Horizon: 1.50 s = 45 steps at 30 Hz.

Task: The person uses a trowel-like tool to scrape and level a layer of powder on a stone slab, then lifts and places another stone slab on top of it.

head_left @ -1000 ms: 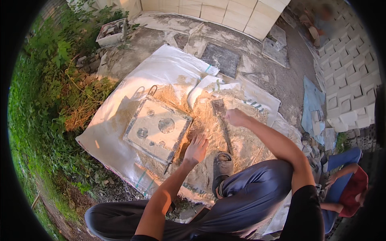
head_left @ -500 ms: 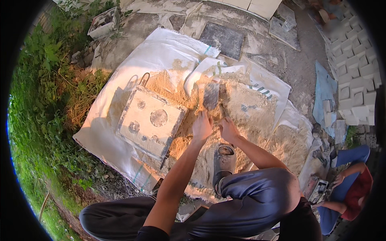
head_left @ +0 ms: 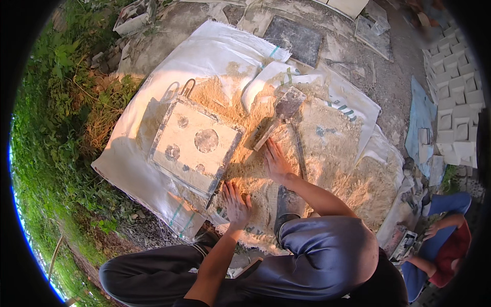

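From the head view, both hands lie flat and spread on loose sand (head_left: 266,169) heaped over white sacking (head_left: 204,56). Smoothing it well likely calls for even, light palm pressure, sweeping away from the square mould (head_left: 197,146). The left hand (head_left: 236,204) sits at the mould's five o'clock corner, fingers splayed, holding nothing. The right hand (head_left: 276,162) rests empty too, fingers pointing to twelve o'clock, just below the trowel (head_left: 281,115).

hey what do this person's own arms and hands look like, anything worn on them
Both forearms are bare up to the elbows, with no gloves on the left hand or right hand. No watch, ring or bracelet is visible. Sandy dust seems to cling to the fingers. A dark short sleeve shows by the right shoulder.
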### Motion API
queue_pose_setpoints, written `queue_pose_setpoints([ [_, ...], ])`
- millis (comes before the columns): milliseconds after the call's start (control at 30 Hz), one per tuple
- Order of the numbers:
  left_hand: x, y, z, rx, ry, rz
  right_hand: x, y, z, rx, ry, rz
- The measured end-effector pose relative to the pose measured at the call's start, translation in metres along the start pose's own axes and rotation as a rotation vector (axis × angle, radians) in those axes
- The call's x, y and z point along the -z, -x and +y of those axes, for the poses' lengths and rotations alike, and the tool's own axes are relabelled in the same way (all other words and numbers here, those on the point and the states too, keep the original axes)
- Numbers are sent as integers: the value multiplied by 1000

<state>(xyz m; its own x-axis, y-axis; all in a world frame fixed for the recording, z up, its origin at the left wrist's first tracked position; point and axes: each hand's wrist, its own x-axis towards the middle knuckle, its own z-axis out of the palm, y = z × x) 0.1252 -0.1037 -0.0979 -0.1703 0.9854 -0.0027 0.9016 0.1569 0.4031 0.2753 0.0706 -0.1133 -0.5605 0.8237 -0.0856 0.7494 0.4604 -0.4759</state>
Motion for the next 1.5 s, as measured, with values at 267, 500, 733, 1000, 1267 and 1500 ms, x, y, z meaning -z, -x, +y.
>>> queue_pose_setpoints([
  [267, -24, 7, 13, 12, 67, 0, -28, 1, -36, 144, -205, 100],
  [500, -48, -51, 54, 112, 522, 189, -16, 14, -22, 179, -437, 48],
  [733, -43, -102, 90, 327, 813, 537, -3, -3, -32, -374, -1194, 60],
  [1000, 9, -129, 132, 421, 1384, 454, 54, -8, -25, -834, -1920, 111],
  [1267, 114, -190, 92, 453, 1570, 847, 121, -101, -126, -548, -1862, -51],
  [1500, 136, -201, -45, 445, 1374, 905, 86, -166, -192, -407, -1485, -188],
])
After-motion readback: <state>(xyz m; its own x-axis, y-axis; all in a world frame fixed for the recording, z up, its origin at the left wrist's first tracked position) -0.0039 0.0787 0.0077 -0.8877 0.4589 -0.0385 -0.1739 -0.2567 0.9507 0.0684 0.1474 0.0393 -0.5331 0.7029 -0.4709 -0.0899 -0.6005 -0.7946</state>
